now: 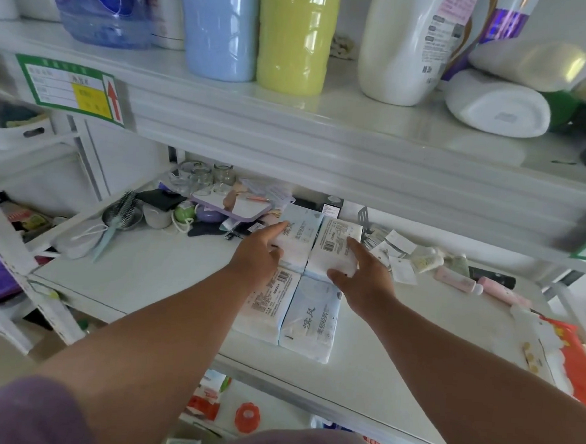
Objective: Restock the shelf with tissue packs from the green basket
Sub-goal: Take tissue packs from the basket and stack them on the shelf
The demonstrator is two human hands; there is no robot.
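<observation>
Currently left hand (260, 250) grips the rear-left tissue pack (299, 237), right hand (364, 274) grips the rear-right pack (338, 248), mid-shelf (151, 268). Advice: push both back evenly, butted against the two front packs (291, 311). Basket unseen.

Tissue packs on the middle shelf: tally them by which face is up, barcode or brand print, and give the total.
Barcode side up: 2, the back right pack under the right hand and the front left pack.
Brand print up: 2, the back left pack under the left hand and the front right pack.
Total: 4
</observation>
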